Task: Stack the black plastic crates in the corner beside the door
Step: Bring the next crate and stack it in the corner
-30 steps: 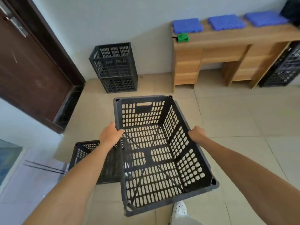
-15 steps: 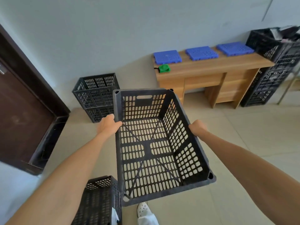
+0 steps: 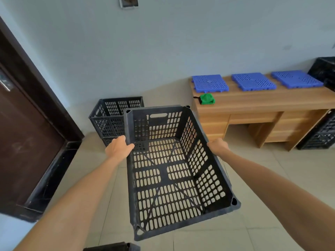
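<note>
Standing well left of the left fingers: the dark brown door (image 3: 27, 133). Between both hands, the black plastic crate (image 3: 163, 173) is held above the floor, open side up, with slotted walls and base and one handle cut-out in the far wall. Beyond the left fingers, two stacked crates (image 3: 108, 120) occupy the corner beside the door. Left hand (image 3: 118, 149): fingers curled over the left rim. Right hand (image 3: 217, 146): grips the right rim, fingers hidden.
</note>
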{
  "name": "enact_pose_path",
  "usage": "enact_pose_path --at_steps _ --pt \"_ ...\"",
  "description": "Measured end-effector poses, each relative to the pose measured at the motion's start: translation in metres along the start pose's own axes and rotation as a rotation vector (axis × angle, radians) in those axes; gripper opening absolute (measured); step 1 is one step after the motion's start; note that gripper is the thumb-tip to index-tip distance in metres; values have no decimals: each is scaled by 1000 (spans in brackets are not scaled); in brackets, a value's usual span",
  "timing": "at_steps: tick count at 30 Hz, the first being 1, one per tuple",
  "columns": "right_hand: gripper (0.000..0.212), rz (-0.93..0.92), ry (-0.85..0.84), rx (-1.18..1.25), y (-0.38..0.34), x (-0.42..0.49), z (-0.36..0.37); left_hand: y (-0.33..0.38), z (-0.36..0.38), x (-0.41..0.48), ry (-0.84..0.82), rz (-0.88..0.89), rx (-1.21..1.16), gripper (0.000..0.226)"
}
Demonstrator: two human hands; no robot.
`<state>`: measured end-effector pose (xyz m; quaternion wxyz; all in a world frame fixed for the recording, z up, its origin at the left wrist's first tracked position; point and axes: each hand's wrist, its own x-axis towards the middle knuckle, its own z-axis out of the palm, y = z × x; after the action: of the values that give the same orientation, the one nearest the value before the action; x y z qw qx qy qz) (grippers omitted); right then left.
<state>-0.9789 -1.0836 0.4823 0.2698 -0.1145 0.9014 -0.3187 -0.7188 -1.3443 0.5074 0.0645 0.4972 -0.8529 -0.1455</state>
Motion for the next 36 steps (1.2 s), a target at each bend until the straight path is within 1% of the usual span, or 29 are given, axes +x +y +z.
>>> enact_pose_path --at_steps 3,7,14,17,20,23,25,29,31,33,36 --pt "24 -2 -36 25 -38 43 20 -16 5 48 -23 -46 -34 24" --pt "29 -4 -70 -27 -74 97 42 -24 10 105 -39 -63 -73 24" --pt "30 -56 -143 -102 -143 217 66 -12 18 218 -31 -133 23 26" --pt "30 -101 -194 -156 -182 274 67 -2 16 270 -55 -178 68 25" --pt "31 -149 -251 -181 -230 334 61 10 10 321 -28 -235 58 27" --pt "25 -213 -282 -175 -281 386 60 20 1 365 16 -289 16 30" --pt "20 -243 -299 -195 -310 410 67 22 -4 386 -1 -310 6 31" --pt "14 -308 -319 -250 -364 455 90 11 -4 427 1 -360 -28 31" --pt "8 -356 -324 -323 -389 473 105 1 -6 450 -14 -395 -36 30" --pt "12 -394 -329 -402 -415 491 122 -12 -8 476 -40 -435 -33 29" --pt "11 -431 -352 -488 -462 523 153 -36 -15 526 -63 -456 -30 31"
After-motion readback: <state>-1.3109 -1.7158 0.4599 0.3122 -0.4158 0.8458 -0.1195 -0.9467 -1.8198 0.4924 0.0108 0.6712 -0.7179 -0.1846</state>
